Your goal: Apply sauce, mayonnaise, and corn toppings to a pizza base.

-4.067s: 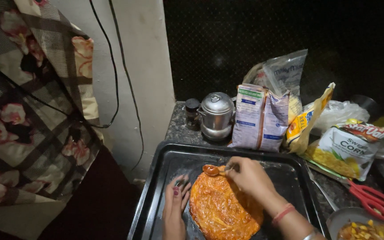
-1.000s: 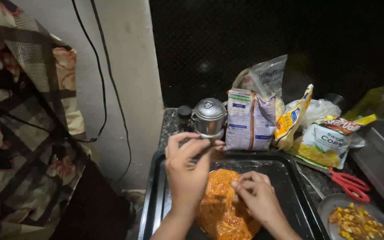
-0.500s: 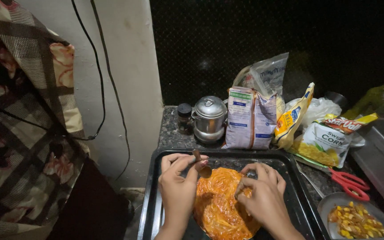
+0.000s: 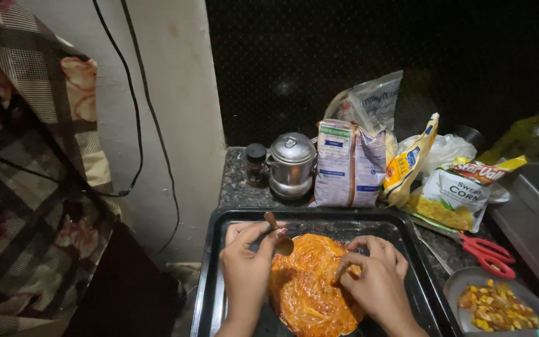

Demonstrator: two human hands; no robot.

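Spreading orange-red sauce over a round flat base (image 4: 310, 287) is the step I judge to be in hand. The base lies low in the middle of the frame in a black baking tray (image 4: 207, 293). My left hand (image 4: 244, 268) pinches a small spoon (image 4: 279, 240) between thumb and fingers, its bowl touching the base's upper edge. My right hand (image 4: 375, 278) rests half curled on the right rim, fingertips pressing it and gripping nothing. The sauce looks glossy and streaked. Next, I think, the spoon needs gentle sweeps toward the edges. Red scissors (image 4: 485, 253) lie at the right.
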